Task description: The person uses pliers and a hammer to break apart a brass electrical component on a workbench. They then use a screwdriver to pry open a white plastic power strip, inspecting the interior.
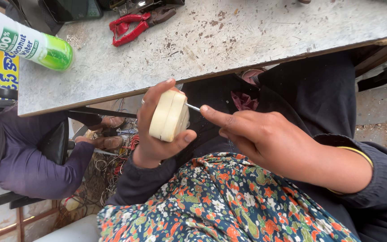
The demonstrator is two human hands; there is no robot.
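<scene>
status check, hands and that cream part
Left hand shut on cream round part. Right hand shut on thin metal tool, tip at part. Nothing between.

Cream casing point(169, 115), red-handled pliers point(133, 26), floral multicoloured cloth point(220, 201), grey table point(247, 36)

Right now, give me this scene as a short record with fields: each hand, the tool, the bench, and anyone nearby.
left hand: grips a cream round block
right hand: pinches a thin metal tool, tip against the block
bench: grey scratched top, edge above the hands
on bench: red pliers; green-capped bottle lying on its side
lap: floral cloth
nearby: another person's purple sleeve, at left
</scene>
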